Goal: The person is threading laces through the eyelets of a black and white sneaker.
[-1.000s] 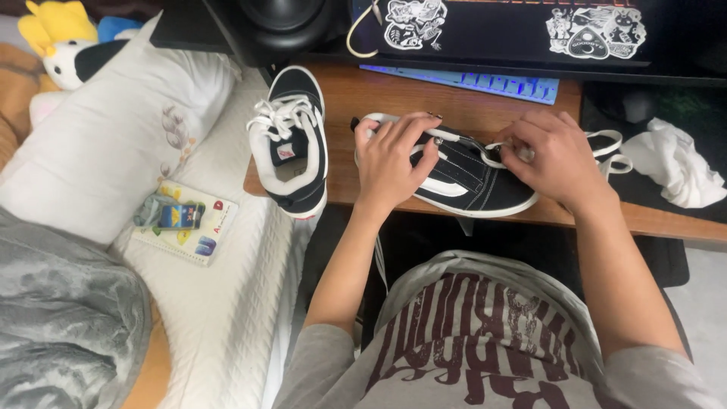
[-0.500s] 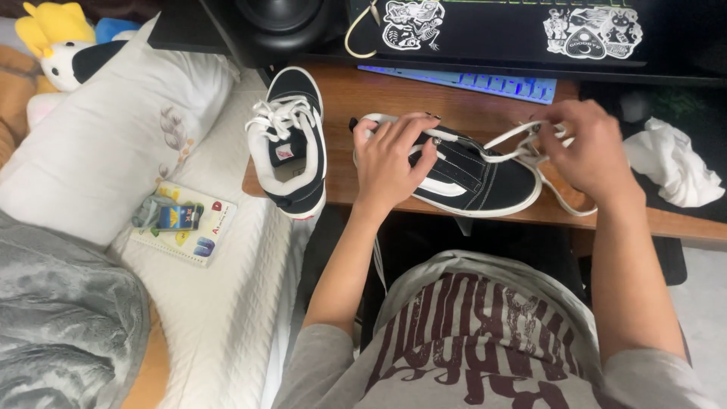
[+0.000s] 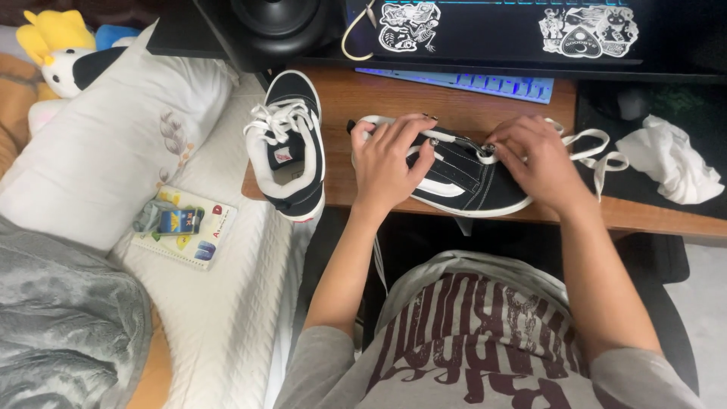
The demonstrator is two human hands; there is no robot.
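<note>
A bed (image 3: 227, 326) fills the left of the frame, with a white pillow (image 3: 106, 159) at upper left and a grey blanket (image 3: 60, 326) at lower left. A wooden desk (image 3: 379, 98) runs across the upper middle and right, with a dark speaker (image 3: 280, 23) and a stickered black panel (image 3: 492, 30) along the top edge. At centre, a black shoe (image 3: 473, 178) with a white stripe lies on its side on the desk, near the front edge. The left hand (image 3: 390, 155) rests flat on its heel end, fingers spread apart. The right hand (image 3: 534, 163) sits on the toe end, fingers curled together at the eyelets, pinching a white lace (image 3: 598, 148) that trails to the right. A second shoe (image 3: 288, 144), laced, stands at the desk's left corner, just left of the left hand. A crumpled white cloth (image 3: 670, 159) lies at far right. A small booklet (image 3: 185, 227) lies on the bed, left of centre.
</note>
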